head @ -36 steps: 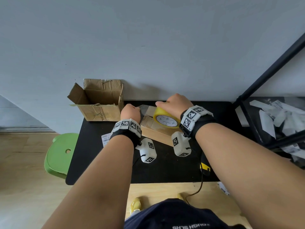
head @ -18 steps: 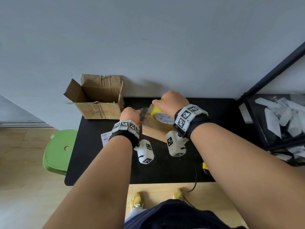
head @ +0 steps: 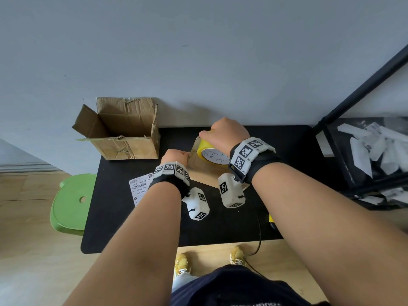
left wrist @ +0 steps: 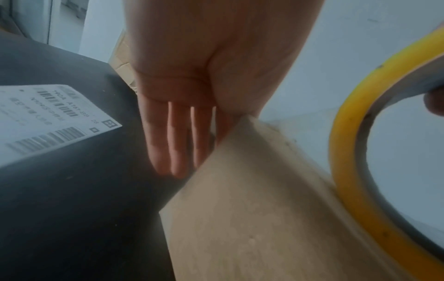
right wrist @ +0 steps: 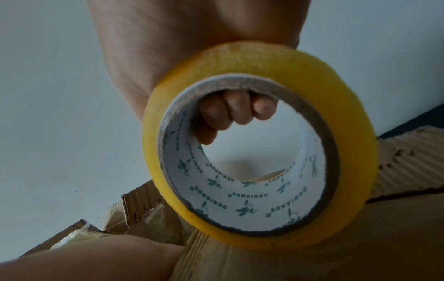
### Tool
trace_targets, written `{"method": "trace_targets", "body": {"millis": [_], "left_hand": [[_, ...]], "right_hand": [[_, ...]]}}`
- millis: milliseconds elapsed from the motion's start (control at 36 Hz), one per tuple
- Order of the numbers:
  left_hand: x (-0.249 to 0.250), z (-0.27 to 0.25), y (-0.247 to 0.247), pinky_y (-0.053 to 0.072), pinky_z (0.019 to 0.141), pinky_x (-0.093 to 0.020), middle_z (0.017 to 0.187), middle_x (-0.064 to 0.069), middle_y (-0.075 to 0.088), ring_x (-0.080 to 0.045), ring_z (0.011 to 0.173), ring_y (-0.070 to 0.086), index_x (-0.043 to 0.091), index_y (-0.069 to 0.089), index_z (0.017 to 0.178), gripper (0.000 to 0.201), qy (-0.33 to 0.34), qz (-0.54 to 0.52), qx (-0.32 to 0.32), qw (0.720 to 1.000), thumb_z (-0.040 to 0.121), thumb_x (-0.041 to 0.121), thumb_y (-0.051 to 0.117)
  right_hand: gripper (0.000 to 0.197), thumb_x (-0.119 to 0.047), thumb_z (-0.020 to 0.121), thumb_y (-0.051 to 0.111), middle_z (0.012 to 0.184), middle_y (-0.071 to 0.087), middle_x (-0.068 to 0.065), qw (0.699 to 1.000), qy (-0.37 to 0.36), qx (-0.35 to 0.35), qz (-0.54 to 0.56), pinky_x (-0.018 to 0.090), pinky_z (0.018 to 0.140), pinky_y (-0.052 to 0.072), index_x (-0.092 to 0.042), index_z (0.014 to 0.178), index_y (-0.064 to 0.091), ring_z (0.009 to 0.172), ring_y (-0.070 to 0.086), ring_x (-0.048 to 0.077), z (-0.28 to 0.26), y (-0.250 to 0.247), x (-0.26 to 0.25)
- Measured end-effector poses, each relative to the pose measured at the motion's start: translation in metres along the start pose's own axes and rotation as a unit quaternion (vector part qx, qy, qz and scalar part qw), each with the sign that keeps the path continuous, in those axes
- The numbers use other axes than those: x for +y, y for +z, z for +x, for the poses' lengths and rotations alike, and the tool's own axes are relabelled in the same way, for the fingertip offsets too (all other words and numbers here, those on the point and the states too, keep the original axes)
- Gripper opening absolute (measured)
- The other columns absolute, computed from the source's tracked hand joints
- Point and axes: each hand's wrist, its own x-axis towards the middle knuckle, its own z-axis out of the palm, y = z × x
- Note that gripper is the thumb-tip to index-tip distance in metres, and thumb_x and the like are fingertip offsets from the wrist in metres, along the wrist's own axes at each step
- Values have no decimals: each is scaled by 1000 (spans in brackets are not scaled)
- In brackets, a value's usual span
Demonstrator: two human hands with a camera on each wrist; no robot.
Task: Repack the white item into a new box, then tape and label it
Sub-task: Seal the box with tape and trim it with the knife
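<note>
A closed brown cardboard box (head: 205, 175) lies mid-table, under both hands. My right hand (head: 225, 133) grips a yellow tape roll (head: 212, 154), fingers (right wrist: 235, 110) curled through its core. The roll (right wrist: 355, 144) stands on edge on the box top (right wrist: 312, 262), near the far end. My left hand (head: 175, 155) sits at the box's left edge. In the left wrist view its straight fingers (left wrist: 182, 133) lie flat against the box's side (left wrist: 252, 218), beside the roll (left wrist: 346, 180). A printed shipping label (head: 141, 186) lies on the table left of my left wrist. The white item is not visible.
An old torn box (head: 125, 140) stands open at the back left of the black table (head: 132, 228). A green stool (head: 70, 204) is left of the table. A black shelf with white papers (head: 375, 151) stands to the right. A yellow-black tool (head: 272, 221) and a cable (head: 258, 228) lie near the front right.
My right hand has carried the tape roll a little farther along the box top, toward the wall. My left hand has stayed at the box's left edge.
</note>
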Motion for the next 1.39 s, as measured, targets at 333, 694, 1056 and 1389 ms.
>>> {"method": "trace_targets", "body": {"millis": [333,694,1056,1389], "left_hand": [[13,-35,1,48,79,-27,107,1,69,-15,94,59,22,72,110,38,134,-84,108,981,87,5,46],[-2,-56,24,39,102,-34,160,11,14,-19,132,43,29,22,151,57,169,75,35,982,99,15,38],[9,-57,33,20,115,-52,159,14,-15,-19,148,-5,27,-6,153,61,62,177,14,982,102,12,25],[20,-65,42,18,114,-58,160,11,-10,-20,148,-3,28,-4,153,64,57,207,46,976,99,8,26]], "right_hand": [[44,-53,80,57,58,44,3,999,4,-34,24,27,53,34,-14,61,49,54,46,22,-1,-10,-2],[48,-49,86,60,108,66,11,977,31,-67,200,37,88,46,-6,106,69,102,60,29,-21,-26,20],[42,-49,76,64,60,52,3,996,41,-51,58,26,51,33,-14,56,53,59,52,21,-27,-33,33],[40,-54,74,64,70,62,2,995,64,-42,-60,25,53,40,-14,74,59,61,59,20,-43,-44,69]]}}
